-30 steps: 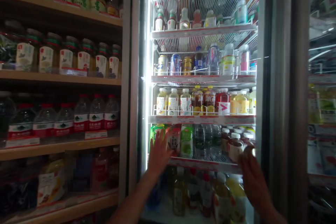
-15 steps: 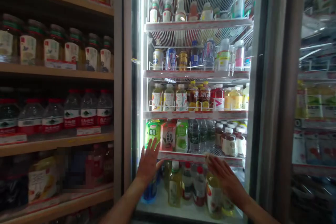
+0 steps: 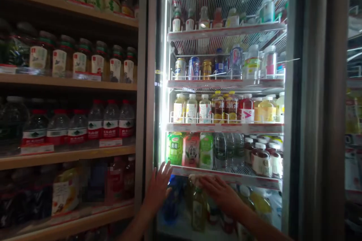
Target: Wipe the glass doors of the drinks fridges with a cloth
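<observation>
A lit drinks fridge stands in front of me, its glass door (image 3: 181,229) showing streaky reflections. My left hand (image 3: 157,186) is raised at the door's lower left with its fingers spread, holding nothing. Whether its palm touches the glass I cannot tell. My right hand (image 3: 217,192) lies flat, its fingers together and pointing left, below the shelf of green and red cartons. A pale, crumpled piece of cloth (image 3: 194,179) pokes out at its fingertips; the rest is hidden under the hand. Behind the hand stands a bottle of yellowish drink (image 3: 198,209), partly covered.
Wooden shelves (image 3: 70,154) with bottled drinks and water run along the left. Inside the fridge stand green cartons (image 3: 175,148), a red carton (image 3: 190,150), cans (image 3: 194,67) and several bottles. A metal door frame (image 3: 316,120) borders the right, with another fridge beyond.
My right hand has swept left across the glass with the pale cloth, closer to my left hand. My left hand is slightly lower. The view has turned a little left.
</observation>
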`<act>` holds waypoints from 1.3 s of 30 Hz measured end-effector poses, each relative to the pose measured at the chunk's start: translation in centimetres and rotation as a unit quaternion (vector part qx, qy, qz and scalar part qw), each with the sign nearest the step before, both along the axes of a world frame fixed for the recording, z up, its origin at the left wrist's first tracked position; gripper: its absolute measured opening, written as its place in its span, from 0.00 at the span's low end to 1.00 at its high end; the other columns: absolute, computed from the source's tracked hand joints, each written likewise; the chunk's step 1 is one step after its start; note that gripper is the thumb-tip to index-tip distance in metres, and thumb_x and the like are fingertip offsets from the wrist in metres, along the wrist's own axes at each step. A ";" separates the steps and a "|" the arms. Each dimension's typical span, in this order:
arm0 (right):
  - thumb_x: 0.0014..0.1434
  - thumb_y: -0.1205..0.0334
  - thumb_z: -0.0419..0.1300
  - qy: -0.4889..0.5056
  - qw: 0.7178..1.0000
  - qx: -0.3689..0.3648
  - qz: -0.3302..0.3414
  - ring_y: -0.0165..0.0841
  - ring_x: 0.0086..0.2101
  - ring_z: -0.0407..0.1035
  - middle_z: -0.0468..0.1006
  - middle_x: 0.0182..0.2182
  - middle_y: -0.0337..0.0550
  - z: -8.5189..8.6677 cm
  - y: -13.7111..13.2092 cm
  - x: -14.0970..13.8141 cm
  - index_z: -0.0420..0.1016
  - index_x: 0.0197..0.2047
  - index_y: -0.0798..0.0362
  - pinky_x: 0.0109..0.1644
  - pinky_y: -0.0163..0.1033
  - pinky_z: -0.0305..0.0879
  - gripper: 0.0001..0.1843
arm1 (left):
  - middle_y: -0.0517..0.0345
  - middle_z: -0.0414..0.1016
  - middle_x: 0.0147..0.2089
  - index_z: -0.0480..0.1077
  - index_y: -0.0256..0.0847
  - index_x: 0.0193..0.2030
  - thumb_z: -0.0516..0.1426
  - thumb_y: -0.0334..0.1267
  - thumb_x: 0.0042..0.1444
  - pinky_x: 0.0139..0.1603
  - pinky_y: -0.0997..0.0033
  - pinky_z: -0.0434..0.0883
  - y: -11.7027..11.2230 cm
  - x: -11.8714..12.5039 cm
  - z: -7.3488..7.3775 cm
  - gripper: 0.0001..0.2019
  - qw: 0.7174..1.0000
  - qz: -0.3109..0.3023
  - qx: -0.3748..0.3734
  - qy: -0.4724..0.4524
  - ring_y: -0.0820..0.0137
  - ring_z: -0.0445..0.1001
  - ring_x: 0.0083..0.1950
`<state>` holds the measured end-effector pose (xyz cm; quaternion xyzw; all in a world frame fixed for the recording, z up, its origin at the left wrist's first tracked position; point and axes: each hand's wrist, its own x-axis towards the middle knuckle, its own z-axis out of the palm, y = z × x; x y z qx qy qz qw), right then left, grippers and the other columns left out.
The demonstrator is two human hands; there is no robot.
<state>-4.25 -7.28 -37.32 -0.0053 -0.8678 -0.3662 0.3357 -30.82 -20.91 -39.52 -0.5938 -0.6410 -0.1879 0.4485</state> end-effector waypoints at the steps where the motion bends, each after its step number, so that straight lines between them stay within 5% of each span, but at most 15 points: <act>1: 0.52 0.79 0.45 0.013 1.000 -0.003 0.004 0.32 0.61 0.50 0.61 0.61 0.38 1.5 -0.1 -0.8 0.57 0.63 0.51 0.62 0.43 0.53 0.35 | 0.48 0.54 0.67 0.47 0.44 0.66 0.52 0.33 0.55 0.62 0.47 0.58 -0.1 -0.6 0.2 0.32 1.000 0.002 0.002 -0.002 0.57 0.50 0.68; 5: 0.54 0.78 0.45 0.138 0.988 -0.064 -0.040 0.38 0.64 0.43 0.55 0.63 0.47 7.9 -0.8 -5.7 0.52 0.65 0.55 0.65 0.53 0.44 0.34 | 0.43 0.52 0.67 0.47 0.40 0.66 0.52 0.36 0.55 0.62 0.47 0.58 -0.3 -2.1 1.0 0.31 0.999 0.020 0.033 -0.037 0.55 0.49 0.68; 7: 0.55 0.77 0.46 0.126 0.989 -0.078 -0.027 0.39 0.64 0.44 0.55 0.63 0.48 6.7 -1.4 -7.9 0.51 0.65 0.56 0.65 0.52 0.45 0.34 | 0.43 0.53 0.67 0.47 0.39 0.66 0.52 0.36 0.55 0.62 0.47 0.58 -0.6 -2.6 0.8 0.32 0.998 0.014 0.030 -0.052 0.56 0.50 0.68; 10: 0.58 0.72 0.48 0.030 0.997 -0.052 0.054 0.37 0.61 0.53 0.62 0.60 0.45 0.8 -2.5 -9.7 0.58 0.62 0.57 0.62 0.47 0.53 0.28 | 0.44 0.53 0.67 0.46 0.40 0.66 0.52 0.34 0.53 0.61 0.49 0.58 -1.5 -3.2 -0.4 0.33 0.998 -0.002 0.013 -0.068 0.57 0.50 0.68; 12: 0.60 0.70 0.48 -0.019 0.995 -0.048 0.087 0.33 0.58 0.57 0.66 0.58 0.42 -1.4 -3.1 -10.7 0.61 0.60 0.57 0.61 0.43 0.56 0.24 | 0.45 0.53 0.67 0.45 0.42 0.66 0.51 0.32 0.53 0.61 0.50 0.59 -1.9 -3.6 -1.1 0.33 0.997 -0.005 0.007 -0.078 0.58 0.51 0.68; 14: 0.61 0.69 0.48 -0.024 0.994 -0.066 0.078 0.33 0.58 0.56 0.66 0.58 0.43 -0.1 -3.7 -12.2 0.60 0.60 0.58 0.62 0.44 0.55 0.24 | 0.44 0.53 0.67 0.42 0.42 0.67 0.51 0.32 0.53 0.61 0.50 0.59 -2.1 -4.0 -1.2 0.34 0.996 -0.002 0.012 -0.087 0.59 0.52 0.67; 17: 0.62 0.69 0.45 0.026 0.994 -0.104 0.035 0.36 0.62 0.48 0.58 0.62 0.46 4.0 -4.5 -14.1 0.52 0.64 0.59 0.64 0.50 0.50 0.26 | 0.40 0.51 0.67 0.40 0.41 0.67 0.51 0.35 0.55 0.61 0.48 0.59 -1.9 -4.0 -0.3 0.34 0.996 -0.005 0.037 -0.086 0.56 0.53 0.67; 19: 0.62 0.69 0.45 0.027 0.993 -0.107 0.032 0.36 0.63 0.47 0.57 0.63 0.46 4.3 -4.6 -13.9 0.51 0.64 0.61 0.64 0.50 0.49 0.26 | 0.39 0.52 0.67 0.41 0.40 0.67 0.52 0.37 0.55 0.60 0.47 0.59 -1.7 -3.8 0.5 0.34 0.996 -0.019 0.049 -0.073 0.54 0.53 0.67; 24: 0.61 0.69 0.48 -0.085 0.994 -0.046 0.048 0.31 0.59 0.54 0.64 0.59 0.41 -1.2 -2.2 -5.8 0.61 0.60 0.56 0.63 0.42 0.53 0.23 | 0.42 0.52 0.67 0.42 0.41 0.67 0.50 0.37 0.56 0.60 0.49 0.60 -1.2 -2.7 1.3 0.33 0.996 -0.045 0.054 -0.050 0.55 0.52 0.67; 26: 0.59 0.71 0.48 -0.053 0.998 -0.016 0.017 0.30 0.60 0.52 0.63 0.60 0.38 0.0 -0.3 -1.5 0.60 0.61 0.53 0.64 0.42 0.50 0.26 | 0.42 0.51 0.68 0.43 0.41 0.67 0.50 0.38 0.57 0.61 0.48 0.60 -0.3 -1.7 1.6 0.32 0.995 -0.052 0.064 -0.049 0.55 0.51 0.68; 29: 0.57 0.75 0.47 0.084 0.994 -0.003 -0.070 0.33 0.63 0.48 0.61 0.61 0.40 4.9 2.4 3.5 0.58 0.62 0.50 0.66 0.47 0.43 0.30 | 0.43 0.48 0.69 0.44 0.41 0.67 0.51 0.40 0.57 0.62 0.48 0.57 1.8 1.3 2.9 0.32 0.994 -0.073 0.074 -0.043 0.55 0.47 0.69; 31: 0.56 0.77 0.47 0.168 0.978 -0.008 -0.124 0.36 0.64 0.45 0.59 0.62 0.44 6.3 3.3 5.7 0.56 0.63 0.52 0.66 0.51 0.41 0.32 | 0.44 0.47 0.69 0.44 0.41 0.67 0.53 0.39 0.56 0.64 0.49 0.55 3.2 3.8 4.2 0.33 0.992 -0.092 0.079 -0.032 0.56 0.44 0.70; 36: 0.53 0.79 0.47 0.123 0.982 0.043 -0.136 0.35 0.64 0.44 0.52 0.65 0.40 -0.1 3.6 10.5 0.56 0.63 0.49 0.67 0.48 0.42 0.35 | 0.46 0.52 0.67 0.51 0.39 0.65 0.55 0.38 0.54 0.65 0.53 0.52 5.3 8.8 7.0 0.31 0.982 -0.153 0.104 0.042 0.59 0.41 0.70; 38: 0.53 0.80 0.46 0.093 0.984 0.063 -0.140 0.33 0.64 0.43 0.49 0.65 0.35 -0.4 4.4 12.2 0.55 0.63 0.47 0.67 0.46 0.41 0.36 | 0.47 0.54 0.67 0.53 0.40 0.64 0.55 0.39 0.54 0.66 0.53 0.50 5.8 9.5 7.9 0.30 0.979 -0.160 0.113 0.058 0.60 0.41 0.70; 39: 0.53 0.80 0.45 0.119 0.980 0.059 -0.151 0.33 0.64 0.43 0.48 0.66 0.35 0.8 5.0 13.0 0.54 0.64 0.47 0.67 0.47 0.42 0.36 | 0.47 0.54 0.67 0.54 0.39 0.64 0.55 0.40 0.54 0.66 0.52 0.49 6.1 9.7 8.4 0.30 0.979 -0.158 0.116 0.056 0.59 0.42 0.70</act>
